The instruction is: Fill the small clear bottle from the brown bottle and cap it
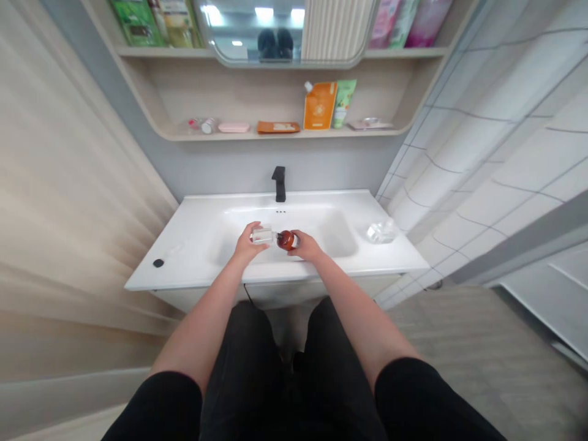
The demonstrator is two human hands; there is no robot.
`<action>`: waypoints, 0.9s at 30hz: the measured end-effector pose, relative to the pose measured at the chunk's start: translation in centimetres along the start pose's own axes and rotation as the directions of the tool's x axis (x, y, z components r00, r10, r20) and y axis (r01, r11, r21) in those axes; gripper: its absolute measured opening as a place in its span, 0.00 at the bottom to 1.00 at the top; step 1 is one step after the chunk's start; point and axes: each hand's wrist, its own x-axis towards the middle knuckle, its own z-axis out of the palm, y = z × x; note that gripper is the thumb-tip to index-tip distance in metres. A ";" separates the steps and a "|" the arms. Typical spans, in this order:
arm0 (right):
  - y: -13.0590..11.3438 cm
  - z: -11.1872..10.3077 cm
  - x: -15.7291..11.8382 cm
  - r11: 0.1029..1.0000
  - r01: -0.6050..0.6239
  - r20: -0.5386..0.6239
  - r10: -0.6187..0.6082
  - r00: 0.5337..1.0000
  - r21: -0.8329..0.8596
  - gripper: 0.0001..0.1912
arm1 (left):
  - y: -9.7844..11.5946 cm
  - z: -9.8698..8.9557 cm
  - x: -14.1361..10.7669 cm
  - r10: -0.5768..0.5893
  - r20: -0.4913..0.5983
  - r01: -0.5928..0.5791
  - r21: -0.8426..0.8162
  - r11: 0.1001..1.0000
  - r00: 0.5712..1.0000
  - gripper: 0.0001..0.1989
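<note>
Black shorts (243, 367) and black sleeves (156, 410) occupy the foreground, with both bare forearms reaching forward over a white ceramic washbasin (184, 257). The left hand (250, 245) is curled around a clear container (263, 236), its exact type unclear. The right hand (305, 246) grips an amber bottle (285, 240) with its fingers closed, not spread. Both items lie roughly level between the hands, end to end and touching or nearly so; any join between them cannot be confirmed. Their position above the bowl appears to place any drip or slip over the basin. A clear glass object (381, 231) stands on the basin's right deck, well apart from the hands. Beyond stands a black faucet (278, 182). A recessed shelf (275, 135) farther back holds an orange pouch (320, 105), apparently kept off the wet area, and a pink soap dish (234, 127), below a mirror (285, 37).
</note>
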 end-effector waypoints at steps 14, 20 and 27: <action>-0.1 -0.1 -0.1 1.000 -0.017 0.010 0.017 1.000 0.008 0.42 | -0.4 -0.3 0.0 0.014 0.023 -0.015 0.028 1.000 1.000 0.46; -0.3 -0.2 -0.3 1.000 -0.021 0.018 0.020 1.000 0.013 0.42 | -0.7 -0.4 0.0 0.015 0.031 -0.016 0.039 0.999 0.999 0.46; -0.5 -0.4 -0.3 1.000 0.006 0.023 -0.007 1.000 0.030 0.41 | -0.7 -0.4 -0.2 0.062 0.025 -0.063 0.065 0.996 0.998 0.47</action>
